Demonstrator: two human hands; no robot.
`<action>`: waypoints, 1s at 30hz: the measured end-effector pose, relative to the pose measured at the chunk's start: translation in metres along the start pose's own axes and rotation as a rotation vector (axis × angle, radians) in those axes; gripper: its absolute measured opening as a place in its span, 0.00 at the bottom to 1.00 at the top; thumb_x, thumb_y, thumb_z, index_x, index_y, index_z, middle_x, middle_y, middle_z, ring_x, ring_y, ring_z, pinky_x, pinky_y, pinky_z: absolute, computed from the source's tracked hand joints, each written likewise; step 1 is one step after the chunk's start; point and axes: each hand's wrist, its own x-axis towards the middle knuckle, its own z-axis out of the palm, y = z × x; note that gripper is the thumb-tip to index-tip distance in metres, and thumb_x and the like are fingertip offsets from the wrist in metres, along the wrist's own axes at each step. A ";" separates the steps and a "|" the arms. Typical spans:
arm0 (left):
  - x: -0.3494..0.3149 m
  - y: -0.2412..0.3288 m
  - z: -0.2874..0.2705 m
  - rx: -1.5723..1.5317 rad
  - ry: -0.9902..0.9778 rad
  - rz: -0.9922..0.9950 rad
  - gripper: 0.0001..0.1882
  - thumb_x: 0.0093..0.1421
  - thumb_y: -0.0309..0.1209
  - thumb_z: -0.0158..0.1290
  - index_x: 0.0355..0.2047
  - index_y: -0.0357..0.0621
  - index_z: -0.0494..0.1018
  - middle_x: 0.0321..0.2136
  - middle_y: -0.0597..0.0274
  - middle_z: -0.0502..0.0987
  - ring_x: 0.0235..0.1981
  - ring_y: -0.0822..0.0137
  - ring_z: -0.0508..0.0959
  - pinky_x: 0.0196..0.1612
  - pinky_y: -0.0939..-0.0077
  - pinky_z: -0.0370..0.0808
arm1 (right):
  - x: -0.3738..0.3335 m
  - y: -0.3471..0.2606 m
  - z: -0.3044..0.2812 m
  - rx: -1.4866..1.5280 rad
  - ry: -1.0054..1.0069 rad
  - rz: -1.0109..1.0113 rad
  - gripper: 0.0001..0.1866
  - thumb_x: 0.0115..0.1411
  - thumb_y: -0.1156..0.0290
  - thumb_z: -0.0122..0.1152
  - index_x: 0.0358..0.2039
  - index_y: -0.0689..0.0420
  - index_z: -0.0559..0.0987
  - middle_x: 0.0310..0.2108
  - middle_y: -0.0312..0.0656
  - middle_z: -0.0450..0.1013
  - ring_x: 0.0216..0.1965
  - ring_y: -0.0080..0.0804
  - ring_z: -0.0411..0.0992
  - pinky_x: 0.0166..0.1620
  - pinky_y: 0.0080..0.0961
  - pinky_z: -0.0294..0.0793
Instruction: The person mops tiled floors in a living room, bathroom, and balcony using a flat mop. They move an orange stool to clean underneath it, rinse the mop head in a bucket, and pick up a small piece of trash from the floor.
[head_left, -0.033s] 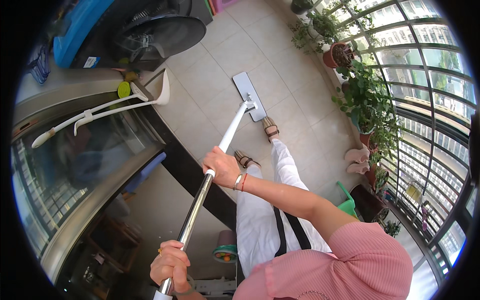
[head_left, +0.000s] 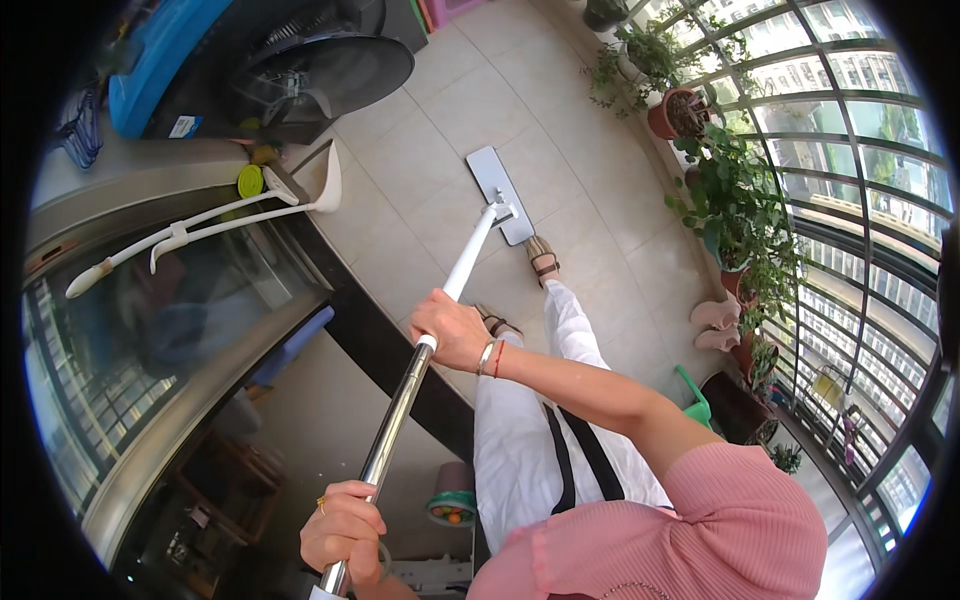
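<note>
A flat mop lies across my view, its grey-white rectangular head (head_left: 487, 172) flat on the tiled floor just ahead of my sandaled foot. From a swivel joint on the head, the pole (head_left: 404, 400) runs back toward me, white in its far part and shiny metal in its near part. My right hand (head_left: 452, 328) is wrapped round the pole near where white meets metal. Lower down, close to the near end, my left hand (head_left: 345, 535) grips the metal part, fingers curled round it.
At the far left stands a dark washing machine (head_left: 215, 95) with its round door swung out. A white long-handled broom and dustpan (head_left: 185, 232) lean by the glass door. Potted plants (head_left: 738, 200) line the barred window on the right, near pink slippers (head_left: 715, 325) and a green plastic item (head_left: 697, 400).
My right hand and the pole have shifted very slightly to the right. The mop head rests in nearly the same spot.
</note>
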 end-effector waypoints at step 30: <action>0.097 -0.148 0.045 -0.084 0.396 0.061 0.14 0.60 0.22 0.41 0.18 0.48 0.54 0.14 0.67 0.61 0.23 0.71 0.65 0.45 0.60 0.67 | 0.227 0.111 -0.040 -0.319 -0.059 -0.349 0.03 0.47 0.71 0.61 0.20 0.48 0.75 0.24 0.30 0.71 0.37 0.34 0.68 0.30 0.32 0.68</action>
